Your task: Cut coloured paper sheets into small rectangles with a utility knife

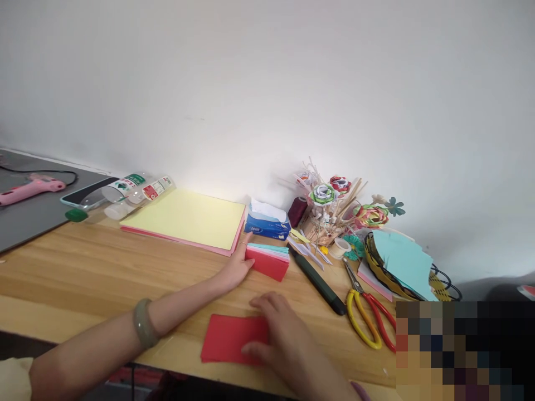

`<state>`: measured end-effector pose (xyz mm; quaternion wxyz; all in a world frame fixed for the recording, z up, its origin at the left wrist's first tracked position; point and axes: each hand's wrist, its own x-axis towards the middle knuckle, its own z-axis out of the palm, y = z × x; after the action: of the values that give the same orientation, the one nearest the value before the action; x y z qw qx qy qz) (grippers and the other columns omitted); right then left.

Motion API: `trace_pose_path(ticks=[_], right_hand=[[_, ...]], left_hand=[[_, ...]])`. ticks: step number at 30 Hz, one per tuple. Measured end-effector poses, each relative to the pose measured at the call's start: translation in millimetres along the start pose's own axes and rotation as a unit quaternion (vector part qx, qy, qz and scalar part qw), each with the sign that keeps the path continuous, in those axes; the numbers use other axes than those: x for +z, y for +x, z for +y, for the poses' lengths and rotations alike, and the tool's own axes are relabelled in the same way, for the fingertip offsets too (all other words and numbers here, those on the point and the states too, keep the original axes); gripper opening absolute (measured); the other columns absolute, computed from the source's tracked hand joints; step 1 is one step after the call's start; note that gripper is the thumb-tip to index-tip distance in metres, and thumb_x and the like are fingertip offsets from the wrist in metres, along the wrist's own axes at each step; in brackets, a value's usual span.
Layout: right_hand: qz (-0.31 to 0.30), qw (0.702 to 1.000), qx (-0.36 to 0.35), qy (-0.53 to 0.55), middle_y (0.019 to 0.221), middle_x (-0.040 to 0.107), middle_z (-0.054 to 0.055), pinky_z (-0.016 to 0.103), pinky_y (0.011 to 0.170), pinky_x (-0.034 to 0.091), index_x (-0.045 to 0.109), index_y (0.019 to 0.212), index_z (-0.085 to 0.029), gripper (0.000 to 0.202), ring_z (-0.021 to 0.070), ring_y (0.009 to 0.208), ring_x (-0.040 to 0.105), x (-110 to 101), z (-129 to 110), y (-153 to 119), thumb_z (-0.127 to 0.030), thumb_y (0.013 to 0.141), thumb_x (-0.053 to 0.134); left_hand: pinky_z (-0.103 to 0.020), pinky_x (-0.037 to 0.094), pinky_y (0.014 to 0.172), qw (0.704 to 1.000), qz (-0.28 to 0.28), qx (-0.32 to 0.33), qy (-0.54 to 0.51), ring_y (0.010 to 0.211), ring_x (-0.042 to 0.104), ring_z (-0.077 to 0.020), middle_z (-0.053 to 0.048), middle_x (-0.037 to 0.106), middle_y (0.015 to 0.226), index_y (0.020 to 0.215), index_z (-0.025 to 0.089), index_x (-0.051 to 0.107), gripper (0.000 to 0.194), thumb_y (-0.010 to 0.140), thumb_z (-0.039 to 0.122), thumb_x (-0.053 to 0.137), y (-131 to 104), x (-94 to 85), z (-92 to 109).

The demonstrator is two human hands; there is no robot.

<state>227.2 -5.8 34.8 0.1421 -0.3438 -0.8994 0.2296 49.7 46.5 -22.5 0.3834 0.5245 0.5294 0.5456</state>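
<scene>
My left hand [240, 267] holds the left end of a stack of cut coloured paper [268, 264]. The stack stands on its long edge, red sheets in front and pale blue and white ones behind; the thumb lies on the red face. Closer to me, a flat stack of red paper [229, 337] lies near the table's front edge. Over its right end is my right hand [286, 328], thumb and fingers apart. The thumb overlaps the red paper, while the fingers extend past its far edge.
Large yellow and pink sheets [188, 220] lie behind the left arm. Further back are a blue tissue pack [267, 225] and paper flowers [324, 194]. On the right lie a dark green cutter [320, 283], scissors [363, 317] and a basket [371, 262]; bottles [125, 189] and a pink glue gun [31, 189] lie left.
</scene>
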Motion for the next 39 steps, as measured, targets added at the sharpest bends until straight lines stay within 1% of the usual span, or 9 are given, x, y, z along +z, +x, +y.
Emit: trace_pose_path(ticks=[2, 4, 13, 18, 21, 27, 30, 34, 39], right_hand=[[-0.100, 0.991, 0.044, -0.081, 0.113, 0.058, 0.011, 0.041, 0.088, 0.047, 0.058, 0.113, -0.016, 0.061, 0.0281, 0.105, 0.053, 1, -14, -4, -0.028, 0.058, 0.083], [-0.137, 0.981, 0.066, -0.119, 0.111, 0.059, 0.013, 0.045, 0.087, 0.046, 0.058, 0.112, -0.013, 0.065, 0.0307, 0.103, 0.053, -1, -20, -2, -0.029, 0.055, 0.085], [-0.144, 0.974, 0.051, -0.168, 0.111, 0.057, 0.017, 0.039, 0.077, 0.049, 0.057, 0.100, -0.011, 0.052, 0.0302, 0.098, 0.056, -8, -26, 4, -0.031, 0.059, 0.082], [-0.134, 0.971, 0.016, -0.197, 0.085, 0.066, 0.006, 0.028, 0.062, 0.047, 0.058, 0.098, -0.015, 0.034, 0.0214, 0.075, 0.063, -11, -24, 0, -0.021, 0.067, 0.072], [-0.093, 0.971, -0.012, -0.221, 0.083, 0.066, 0.004, 0.029, 0.065, 0.047, 0.058, 0.089, -0.018, 0.019, 0.0198, 0.074, 0.061, -17, -8, 7, -0.013, 0.071, 0.061], [0.080, 0.959, -0.003, -0.272, 0.113, 0.057, 0.015, 0.045, 0.089, 0.043, 0.052, 0.113, -0.017, 0.041, 0.0265, 0.105, 0.053, -12, 32, 35, 0.001, 0.080, 0.035], [0.134, 0.953, 0.001, -0.271, 0.108, 0.057, 0.016, 0.046, 0.084, 0.046, 0.053, 0.111, -0.015, 0.038, 0.0275, 0.100, 0.053, -3, 42, 46, -0.001, 0.082, 0.033], [0.179, 0.952, -0.001, -0.248, 0.103, 0.057, 0.016, 0.047, 0.085, 0.045, 0.056, 0.106, -0.014, 0.033, 0.0275, 0.100, 0.052, 4, 50, 54, -0.002, 0.083, 0.036], [0.232, 0.955, -0.004, -0.187, 0.142, 0.028, 0.022, 0.057, 0.104, 0.026, 0.038, 0.133, -0.011, 0.052, 0.0338, 0.134, 0.022, 12, 59, 57, -0.006, 0.082, 0.043]], left_hand=[[-0.040, 0.010, 0.116, 1.000, 0.004, -0.001, -0.002, 0.141, 0.016, -0.0197, -0.005, 0.022, 0.153, 0.144, 0.022, 0.024, 0.071, 0.078, 0.007, 0.046, 0, 0.1, 0], [-0.039, 0.010, 0.116, 1.000, 0.005, -0.003, -0.005, 0.141, 0.016, -0.0195, -0.004, 0.021, 0.154, 0.144, 0.022, 0.024, 0.071, 0.079, 0.009, 0.047, -1, -0.3, 0], [-0.039, 0.016, 0.115, 1.000, 0.000, -0.012, -0.016, 0.139, 0.024, -0.0203, -0.004, 0.032, 0.149, 0.142, 0.021, 0.031, 0.070, 0.075, 0.006, 0.046, 2, -2.1, -2], [-0.038, 0.015, 0.115, 1.000, 0.001, -0.016, -0.025, 0.139, 0.023, -0.0210, -0.006, 0.031, 0.150, 0.142, 0.017, 0.030, 0.070, 0.075, 0.007, 0.047, 1, -2.1, 0], [-0.038, 0.019, 0.114, 0.999, 0.003, -0.021, -0.038, 0.138, 0.025, -0.0214, -0.004, 0.034, 0.148, 0.142, 0.020, 0.031, 0.073, 0.072, 0.006, 0.048, 1, -1.8, -2], [-0.036, 0.038, 0.103, 0.997, 0.005, -0.029, -0.066, 0.130, 0.041, -0.0232, -0.006, 0.039, 0.145, 0.139, 0.020, 0.036, 0.054, 0.085, 0.022, 0.041, 4, -1.1, -6], [-0.035, 0.035, 0.106, 0.999, -0.002, -0.007, -0.053, 0.133, 0.036, -0.0240, -0.007, 0.036, 0.147, 0.139, 0.020, 0.036, 0.056, 0.085, 0.030, 0.048, 2, -1.2, -3], [-0.038, 0.022, 0.113, 0.999, -0.009, 0.031, -0.001, 0.136, 0.028, -0.0243, -0.008, 0.032, 0.149, 0.142, 0.019, 0.030, 0.076, 0.071, 0.012, 0.058, -1, 0.8, 1], [-0.039, 0.010, 0.115, 0.994, -0.013, 0.092, 0.060, 0.138, 0.024, -0.0202, -0.006, 0.034, 0.146, 0.143, 0.021, 0.028, 0.074, 0.073, 0.002, 0.043, -1, 6.1, 2]])
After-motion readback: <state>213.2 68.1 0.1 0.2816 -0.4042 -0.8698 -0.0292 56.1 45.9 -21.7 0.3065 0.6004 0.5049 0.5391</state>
